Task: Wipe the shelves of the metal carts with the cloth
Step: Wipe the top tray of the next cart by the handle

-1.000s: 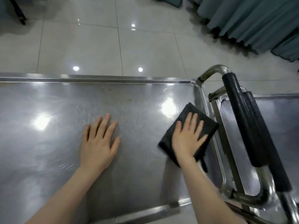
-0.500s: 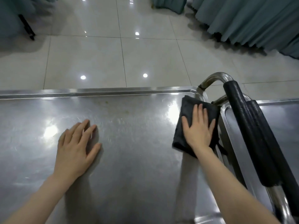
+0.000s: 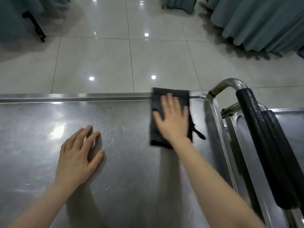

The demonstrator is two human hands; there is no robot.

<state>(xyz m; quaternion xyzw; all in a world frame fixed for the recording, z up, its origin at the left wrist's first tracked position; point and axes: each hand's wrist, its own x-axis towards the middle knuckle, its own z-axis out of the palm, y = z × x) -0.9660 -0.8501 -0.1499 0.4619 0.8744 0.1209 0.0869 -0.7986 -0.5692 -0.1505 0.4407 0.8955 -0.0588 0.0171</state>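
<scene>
The top shelf [image 3: 128, 162] of a metal cart fills the lower part of the head view, shiny and scratched. A folded black cloth [image 3: 158, 129] lies on it near the far right corner, its far end lapping over the raised far rim. My right hand [image 3: 172, 119] presses flat on the cloth with straight fingers. My left hand [image 3: 79, 155] rests flat on the bare shelf to the left, fingers straight and slightly spread.
The cart's chrome handle with a black foam grip [image 3: 261, 137] stands right of the cloth. A second metal cart [image 3: 289, 120] and its own padded handle adjoin it. Beyond lie glossy floor tiles [image 3: 115, 63], teal curtains [image 3: 256, 22] and a black stand leg [image 3: 35, 26].
My right hand has slid the cloth away from me to the far rim and then a little leftwards. My left hand stays flat on the shelf, now further left.
</scene>
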